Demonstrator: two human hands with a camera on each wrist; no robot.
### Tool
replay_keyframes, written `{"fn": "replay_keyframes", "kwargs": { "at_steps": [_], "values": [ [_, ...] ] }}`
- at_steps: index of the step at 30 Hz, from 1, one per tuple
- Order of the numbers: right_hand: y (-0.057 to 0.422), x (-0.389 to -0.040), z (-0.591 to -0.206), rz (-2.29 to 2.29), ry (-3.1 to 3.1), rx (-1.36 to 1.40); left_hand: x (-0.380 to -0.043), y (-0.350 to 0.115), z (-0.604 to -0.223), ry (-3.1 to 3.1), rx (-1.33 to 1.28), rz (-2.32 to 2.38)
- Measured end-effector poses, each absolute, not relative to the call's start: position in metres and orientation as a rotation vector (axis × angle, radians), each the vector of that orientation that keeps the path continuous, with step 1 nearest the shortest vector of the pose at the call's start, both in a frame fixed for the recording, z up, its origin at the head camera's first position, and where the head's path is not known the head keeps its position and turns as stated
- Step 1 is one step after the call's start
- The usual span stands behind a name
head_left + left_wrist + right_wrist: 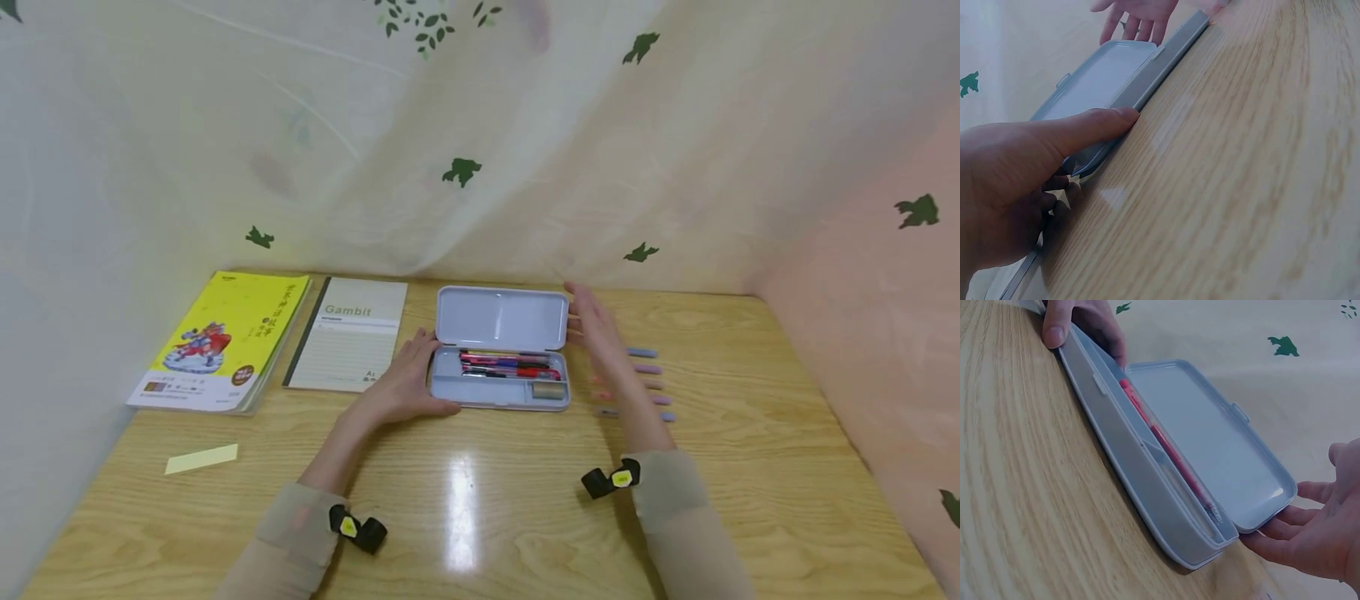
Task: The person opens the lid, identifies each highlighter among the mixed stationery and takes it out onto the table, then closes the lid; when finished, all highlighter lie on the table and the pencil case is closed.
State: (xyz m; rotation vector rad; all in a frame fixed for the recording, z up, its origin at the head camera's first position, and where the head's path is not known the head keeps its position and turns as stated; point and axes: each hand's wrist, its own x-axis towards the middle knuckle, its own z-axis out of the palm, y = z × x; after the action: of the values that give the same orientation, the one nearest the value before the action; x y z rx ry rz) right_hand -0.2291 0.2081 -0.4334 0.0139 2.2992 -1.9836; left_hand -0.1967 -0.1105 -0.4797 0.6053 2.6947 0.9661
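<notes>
A pale blue pencil case [480, 392] lies on the table with its lid [468, 321] raised at the back. Several pens [510, 364] fill its rear compartment, and a tan block [548, 390] sits in the front one at the right. My left hand [401, 387] grips the left end of the case, thumb along the front wall and fingers at the far side. At the other end, my right hand [600, 333] has its loosely extended fingers against the lid's right edge; in the right wrist view the fingertips [1272, 528] reach behind the lid corner.
Left of the case lie a Gambit notebook [352, 333] and a yellow book [232, 325]. A pale yellow strip [201, 459] is at the front left. Several pastel pens [642, 353] lie partly under my right forearm. A curtain [525, 150] hangs behind the table.
</notes>
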Motion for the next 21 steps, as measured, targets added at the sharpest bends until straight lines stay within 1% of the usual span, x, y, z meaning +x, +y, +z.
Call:
{"fn": "replay_keyframes", "kwargs": {
  "at_steps": [8,21],
  "values": [
    [0.2101,-0.2298,-0.4392,-1.955,2.24,-0.012,-0.1947,-0.1098,-0.4759,2.704,0.589,0.958],
    [0.2116,-0.2286,-0.4397,-1.956,2.192,-0.022,-0.1955,-0.1106,-0.48,2.707,0.579,0.95]
  ]
}}
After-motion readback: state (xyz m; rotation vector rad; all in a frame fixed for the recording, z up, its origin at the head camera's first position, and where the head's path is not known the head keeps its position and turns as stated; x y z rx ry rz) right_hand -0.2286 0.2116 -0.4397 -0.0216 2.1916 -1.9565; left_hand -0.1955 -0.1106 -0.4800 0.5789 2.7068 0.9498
